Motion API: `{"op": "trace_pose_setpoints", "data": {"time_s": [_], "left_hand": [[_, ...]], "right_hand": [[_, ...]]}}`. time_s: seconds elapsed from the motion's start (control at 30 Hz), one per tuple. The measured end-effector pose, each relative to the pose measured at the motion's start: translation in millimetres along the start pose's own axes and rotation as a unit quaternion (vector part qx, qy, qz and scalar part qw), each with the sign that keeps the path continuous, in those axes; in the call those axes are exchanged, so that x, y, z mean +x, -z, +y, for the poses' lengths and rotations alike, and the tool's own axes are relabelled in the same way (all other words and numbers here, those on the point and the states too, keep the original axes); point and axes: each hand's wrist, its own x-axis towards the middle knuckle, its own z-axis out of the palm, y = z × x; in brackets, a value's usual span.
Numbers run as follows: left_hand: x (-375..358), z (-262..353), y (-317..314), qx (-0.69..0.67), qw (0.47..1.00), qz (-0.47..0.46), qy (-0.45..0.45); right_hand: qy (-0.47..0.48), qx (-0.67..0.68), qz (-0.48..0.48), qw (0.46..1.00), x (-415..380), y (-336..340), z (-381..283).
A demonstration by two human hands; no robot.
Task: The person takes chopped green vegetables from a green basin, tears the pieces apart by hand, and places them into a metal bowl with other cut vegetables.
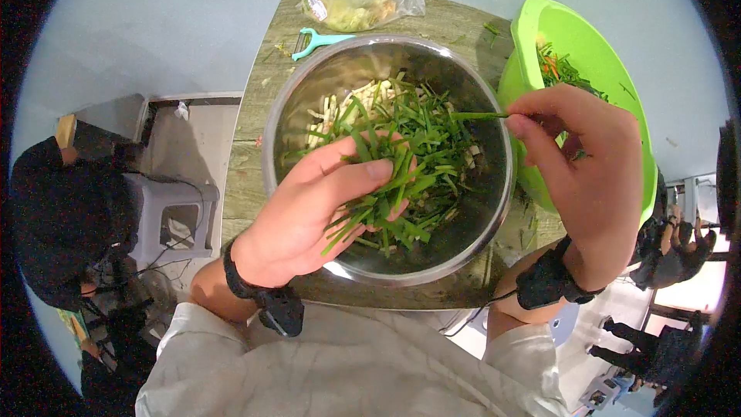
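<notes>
A large steel bowl (390, 272) holds cut green stalks (440, 135) and pale cut pieces (363, 100). Over its left part, my left hand (312, 205) is wrapped round a loose bunch of cut greens (386, 185), with the thumb on top. Above the bowl's right rim, my right hand (583, 162) pinches one thin green stalk (477, 116) between thumb and finger; the stalk points left over the bowl. The right hand overlaps the edge of a lime green basin (532, 46), which has chopped greens and orange bits inside.
A turquoise peeler (320, 40) lies behind the bowl on the wooden table (247, 147). Beyond it sits a clear plastic bag (363, 0) of scraps. A grey stool (174, 212) and a person in black (65, 208) are at the left; more people are at the far right.
</notes>
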Motion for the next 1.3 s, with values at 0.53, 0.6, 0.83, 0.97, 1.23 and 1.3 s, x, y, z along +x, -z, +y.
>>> {"op": "trace_pose_setpoints", "data": {"time_s": [0.53,0.6,0.83,0.97,1.23,1.3], "left_hand": [[2,-4,7,0.040,0.998,-0.018,-0.034],[1,-8,7,0.103,0.991,-0.037,-0.082],[2,9,0,-0.072,0.993,0.025,0.086],[2,11,-2,-0.055,0.993,0.040,0.093],[2,5,5,-0.110,0.990,0.015,0.090],[3,4,3,-0.107,0.990,0.022,0.085]], "right_hand": [[0.011,0.018,-0.040,0.999,0,-7,-9],[-0.003,0.033,-0.040,0.999,-1,-6,-10],[-0.003,0.047,-0.046,0.998,-3,-3,-11],[0.024,0.010,-0.037,0.999,-1,-3,-9],[0.046,0.010,-0.037,0.998,1,-6,-5],[0.040,0.009,-0.043,0.998,5,-4,-10]]}}
